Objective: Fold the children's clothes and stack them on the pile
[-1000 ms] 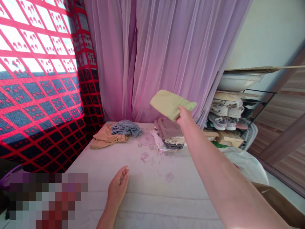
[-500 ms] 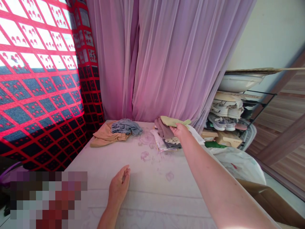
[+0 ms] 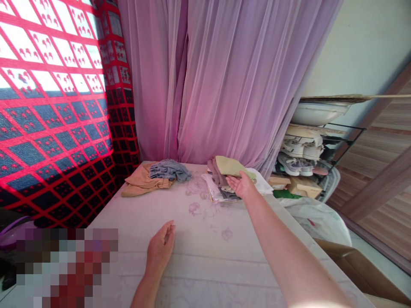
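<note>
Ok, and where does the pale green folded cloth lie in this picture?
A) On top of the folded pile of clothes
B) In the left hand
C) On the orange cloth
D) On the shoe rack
A: the pale green cloth lies on top of the folded pile of clothes, and the right hand is open at its edge, not gripping it.

Right hand (image 3: 242, 186): open, palm up, touching the edge of a folded pale green cloth (image 3: 227, 166) on a stack of folded clothes (image 3: 218, 188).
Left hand (image 3: 160, 250): empty, fingers loosely curled, resting on a white mattress (image 3: 199, 239).
Ahead of left hand: a tan garment (image 3: 141, 185) under crumpled blue denim (image 3: 170, 170).
Right of right hand: a rack of sneakers (image 3: 297, 158).
</note>
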A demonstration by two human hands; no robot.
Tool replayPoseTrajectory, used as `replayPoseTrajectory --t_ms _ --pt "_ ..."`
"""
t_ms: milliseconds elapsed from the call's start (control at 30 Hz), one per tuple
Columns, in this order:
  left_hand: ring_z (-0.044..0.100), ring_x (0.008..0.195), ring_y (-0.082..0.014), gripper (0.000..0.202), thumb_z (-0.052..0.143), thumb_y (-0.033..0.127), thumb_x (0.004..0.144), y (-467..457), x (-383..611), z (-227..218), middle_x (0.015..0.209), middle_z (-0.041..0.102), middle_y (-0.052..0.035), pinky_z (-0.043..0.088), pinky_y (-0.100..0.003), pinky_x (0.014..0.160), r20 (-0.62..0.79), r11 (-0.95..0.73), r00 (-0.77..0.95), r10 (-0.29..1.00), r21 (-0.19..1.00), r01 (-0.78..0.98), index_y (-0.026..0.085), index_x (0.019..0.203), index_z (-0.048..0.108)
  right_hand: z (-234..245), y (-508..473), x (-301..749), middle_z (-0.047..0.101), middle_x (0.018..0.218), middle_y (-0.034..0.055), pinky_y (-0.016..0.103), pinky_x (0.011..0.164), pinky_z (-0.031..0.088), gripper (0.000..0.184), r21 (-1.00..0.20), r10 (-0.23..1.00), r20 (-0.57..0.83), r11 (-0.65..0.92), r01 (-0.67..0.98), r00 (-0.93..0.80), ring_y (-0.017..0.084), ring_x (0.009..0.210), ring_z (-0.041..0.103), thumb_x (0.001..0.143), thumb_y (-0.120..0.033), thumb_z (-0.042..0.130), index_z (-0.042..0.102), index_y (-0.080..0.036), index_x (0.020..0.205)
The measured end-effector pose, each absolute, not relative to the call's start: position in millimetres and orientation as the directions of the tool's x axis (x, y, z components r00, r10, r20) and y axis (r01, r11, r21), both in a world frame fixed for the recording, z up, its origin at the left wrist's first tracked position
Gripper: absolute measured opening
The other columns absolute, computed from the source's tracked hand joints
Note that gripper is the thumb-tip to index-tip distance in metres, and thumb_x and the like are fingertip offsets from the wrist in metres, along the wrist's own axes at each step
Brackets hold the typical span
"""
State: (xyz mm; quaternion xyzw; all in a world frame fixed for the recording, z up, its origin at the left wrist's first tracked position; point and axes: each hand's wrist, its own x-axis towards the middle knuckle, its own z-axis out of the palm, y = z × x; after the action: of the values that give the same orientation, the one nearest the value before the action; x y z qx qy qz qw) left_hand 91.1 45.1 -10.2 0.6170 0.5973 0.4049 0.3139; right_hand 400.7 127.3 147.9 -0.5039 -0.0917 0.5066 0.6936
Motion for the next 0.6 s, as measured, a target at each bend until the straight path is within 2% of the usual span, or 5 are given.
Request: replayPoseTrajectory --t_ms 300,600 --pt "0.070 0.091 -0.0220 0.035 0.051 0.038 0.080 46.3 89.9 -14.7 0.097 0.076 -0.0052 0.052 -0.031 0.073 0.150 -0.110 -0.062 0.987 0.898 0.426 0.023 0.107 0.068 133.4 106.9 395.0 0.070 0.066 0.0037 0.019 0.043 0.048 0.031 -0.803 0.790 -0.408 -0.073 -0.591 0.458 0.012 0.053 0.065 0.100 -0.034 0.034 0.057 -0.017 0.086" --pt "0.070 0.087 -0.0229 0.034 0.056 0.040 0.076 46.6 90.9 -16.5 0.094 0.076 -0.0055 0.052 -0.032 0.072 0.174 -0.127 -0.091 0.980 0.916 0.381 0.024 0.103 0.070 128.6 97.6 395.9 0.066 0.057 -0.0012 0.014 0.036 0.036 0.035 -0.847 0.759 -0.361 -0.023 -0.531 0.542 0.007 0.042 0.056 0.098 -0.040 0.038 0.056 -0.018 0.077"
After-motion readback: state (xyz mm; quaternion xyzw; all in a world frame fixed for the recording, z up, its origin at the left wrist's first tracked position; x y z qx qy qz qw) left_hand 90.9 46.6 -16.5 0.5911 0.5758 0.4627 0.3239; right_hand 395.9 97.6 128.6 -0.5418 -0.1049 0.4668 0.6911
